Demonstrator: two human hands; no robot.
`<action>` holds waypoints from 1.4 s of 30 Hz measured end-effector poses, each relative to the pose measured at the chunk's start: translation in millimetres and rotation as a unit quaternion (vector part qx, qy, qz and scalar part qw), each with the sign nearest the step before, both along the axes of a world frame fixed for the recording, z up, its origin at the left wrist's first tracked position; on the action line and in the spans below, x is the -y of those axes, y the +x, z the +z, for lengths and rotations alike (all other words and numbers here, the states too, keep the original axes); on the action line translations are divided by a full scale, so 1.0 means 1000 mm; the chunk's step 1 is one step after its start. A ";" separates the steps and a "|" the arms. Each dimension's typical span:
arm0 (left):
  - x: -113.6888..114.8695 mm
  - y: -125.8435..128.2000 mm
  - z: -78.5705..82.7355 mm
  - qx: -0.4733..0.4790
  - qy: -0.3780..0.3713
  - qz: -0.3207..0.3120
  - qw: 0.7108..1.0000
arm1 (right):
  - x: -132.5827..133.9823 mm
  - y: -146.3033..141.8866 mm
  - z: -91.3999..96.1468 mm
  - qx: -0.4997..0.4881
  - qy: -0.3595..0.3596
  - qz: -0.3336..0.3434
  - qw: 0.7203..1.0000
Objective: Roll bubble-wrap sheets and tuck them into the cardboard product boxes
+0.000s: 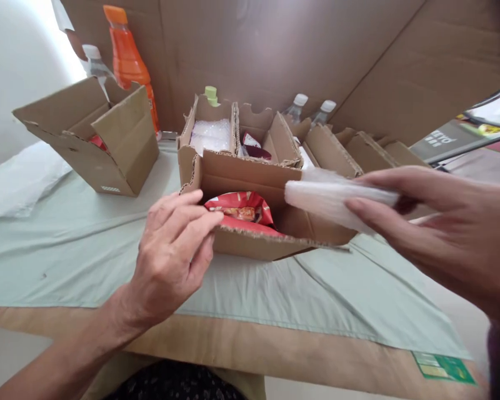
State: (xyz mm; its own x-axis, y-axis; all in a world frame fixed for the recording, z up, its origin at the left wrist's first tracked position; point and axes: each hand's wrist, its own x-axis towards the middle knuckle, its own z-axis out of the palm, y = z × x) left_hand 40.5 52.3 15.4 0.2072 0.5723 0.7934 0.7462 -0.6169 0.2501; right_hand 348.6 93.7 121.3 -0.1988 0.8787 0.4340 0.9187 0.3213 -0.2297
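In the head view, an open cardboard box (254, 247) stands in front of me with a red printed snack packet (245, 208) inside at its left. My left hand (170, 244) is at the box's near left corner, fingers stretched over the rim beside the packet and thumb outside the wall. My right hand (433, 216) pinches a flat, whitish bundle in clear plastic wrap (329, 194) between thumb and fingers. That bundle hangs over the right part of the box; what is inside the wrap cannot be made out.
Behind stand cardboard compartments, one with a bubble-wrapped item (211, 136), another with a dark red packet (256, 149). Another cardboard box (104, 150) stands left, near an orange bottle (129, 55). Clear bottles (298, 105) stand behind. A pale green cloth (87, 239) covers the table.
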 end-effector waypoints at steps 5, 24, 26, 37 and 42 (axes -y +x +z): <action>0.005 0.005 -0.013 0.013 0.003 0.004 1.000 | -0.064 -0.042 -0.021 0.337 -0.139 0.055 0.930; 0.035 -0.025 -0.055 0.175 -0.155 0.092 0.968 | 0.044 0.026 -0.034 0.003 0.029 -0.035 0.999; 0.035 -0.022 -0.068 0.233 -0.244 0.067 0.939 | 0.052 0.031 -0.071 -0.071 -0.044 -0.025 0.996; 0.036 0.027 -0.092 0.328 -0.331 -0.060 0.883 | 0.052 -0.012 -0.158 -0.258 -0.090 -0.024 0.962; 0.117 0.036 -0.105 0.326 -0.435 -0.005 0.839 | 0.136 0.023 -0.162 -0.213 -0.094 -0.069 0.970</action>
State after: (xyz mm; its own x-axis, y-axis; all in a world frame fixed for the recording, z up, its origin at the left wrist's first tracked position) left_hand 76.9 -64.8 -89.6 -0.1012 0.9946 0.0219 0.2715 0.0064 0.9624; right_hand 371.4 -42.2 -40.4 0.0896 0.9555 0.2810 0.7591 0.1172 -0.6403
